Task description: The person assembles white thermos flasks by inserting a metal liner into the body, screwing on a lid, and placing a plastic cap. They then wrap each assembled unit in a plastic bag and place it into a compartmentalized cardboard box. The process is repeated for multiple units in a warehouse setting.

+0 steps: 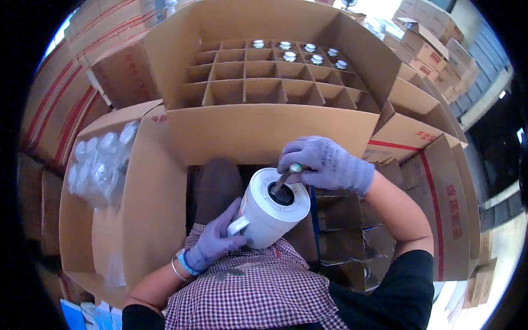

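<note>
A white cylindrical jug [267, 220] with a side handle rests tilted at my lap, its top turned up and to the right. My left hand [218, 239] is closed around its handle side. A round black opening [282, 194] sits in the middle of the jug's lid. Above it, my right hand [330, 165] pinches a thin dark stick-like tool [281, 180] with a pale green end. The tool's lower end reaches into the opening, where its tip is hidden. Both hands wear greyish-purple gloves.
A large divided carton [272, 129] stands ahead, with several silver-capped bottles [290, 56] in its far cells. To the left, an open carton [151, 198] adjoins clear plastic-wrapped items [104, 168]. On the right are cardboard dividers [341, 214] and another carton [434, 203]. Stacked boxes [423, 49] stand behind.
</note>
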Available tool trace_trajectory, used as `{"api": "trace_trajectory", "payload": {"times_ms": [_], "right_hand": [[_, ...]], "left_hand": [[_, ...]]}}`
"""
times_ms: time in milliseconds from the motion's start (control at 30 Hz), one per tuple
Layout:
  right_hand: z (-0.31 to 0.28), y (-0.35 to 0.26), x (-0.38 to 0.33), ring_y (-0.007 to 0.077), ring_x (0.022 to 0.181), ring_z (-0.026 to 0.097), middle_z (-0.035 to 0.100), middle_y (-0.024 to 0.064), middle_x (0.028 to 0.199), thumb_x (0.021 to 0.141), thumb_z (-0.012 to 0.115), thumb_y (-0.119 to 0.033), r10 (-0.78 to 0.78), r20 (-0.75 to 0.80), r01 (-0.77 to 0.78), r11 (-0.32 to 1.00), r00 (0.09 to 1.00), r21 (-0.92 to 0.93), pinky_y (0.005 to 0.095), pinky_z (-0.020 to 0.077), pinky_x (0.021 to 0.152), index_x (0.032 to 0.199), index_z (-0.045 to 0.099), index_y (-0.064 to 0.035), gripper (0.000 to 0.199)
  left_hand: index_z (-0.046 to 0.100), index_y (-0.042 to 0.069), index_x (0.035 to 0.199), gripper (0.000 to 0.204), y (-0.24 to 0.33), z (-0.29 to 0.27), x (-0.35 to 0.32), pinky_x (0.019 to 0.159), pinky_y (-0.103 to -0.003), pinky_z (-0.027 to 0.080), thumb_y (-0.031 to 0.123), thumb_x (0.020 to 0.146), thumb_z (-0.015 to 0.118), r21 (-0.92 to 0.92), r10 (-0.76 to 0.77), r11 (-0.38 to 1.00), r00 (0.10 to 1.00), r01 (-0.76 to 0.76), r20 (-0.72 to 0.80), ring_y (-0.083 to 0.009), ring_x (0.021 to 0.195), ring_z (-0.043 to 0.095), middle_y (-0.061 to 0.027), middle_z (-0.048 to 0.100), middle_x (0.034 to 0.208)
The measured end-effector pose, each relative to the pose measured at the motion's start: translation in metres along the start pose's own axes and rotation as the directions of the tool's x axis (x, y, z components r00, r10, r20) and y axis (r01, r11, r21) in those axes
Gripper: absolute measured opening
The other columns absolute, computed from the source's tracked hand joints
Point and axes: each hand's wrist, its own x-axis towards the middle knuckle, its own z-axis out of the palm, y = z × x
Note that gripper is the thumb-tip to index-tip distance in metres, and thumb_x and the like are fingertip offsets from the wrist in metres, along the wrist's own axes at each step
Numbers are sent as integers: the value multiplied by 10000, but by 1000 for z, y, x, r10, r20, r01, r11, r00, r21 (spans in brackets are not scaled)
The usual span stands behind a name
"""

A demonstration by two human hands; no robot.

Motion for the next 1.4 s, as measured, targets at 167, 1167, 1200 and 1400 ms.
{"api": "trace_trajectory", "payload": {"times_ms": [167,1167,1200,1400], "right_hand": [[-8,-6,5,296,1181,560,607,58,1181,762,680,-182,-406,-54,397,909,912,-123,473,454,996,1040,664,-150,281],[-43,80,45,315,904,714,719,184,1040,914,656,-260,326,-687,-521,849,649,-89,427,555,788,1170,679,-107,300],[-56,99,25,382,957,693,705,202,1067,919,616,-312,397,-693,-670,723,602,-168,475,545,814,1214,654,-129,349],[-55,228,-56,456,918,644,667,258,975,950,561,-310,552,-597,-813,411,582,-412,541,515,806,1101,614,-64,293]], "left_hand": [[253,19,1579,986,14,-24,15,1123,-334,371,220,793,814,-223,-78,970,991,101,107,-161,1308,502,-64,533,1453],[215,38,1583,744,-24,-32,26,1168,-379,309,187,979,621,-270,109,952,985,-141,-130,-199,1391,372,-106,409,1510],[279,47,1558,722,-11,-40,18,1147,-402,345,241,965,644,5,123,992,975,-124,-183,-226,1351,433,-118,458,1475],[519,40,1390,763,116,-220,-37,1084,-457,421,469,811,769,883,679,212,587,419,-441,-363,1253,534,-193,554,1370]]}}
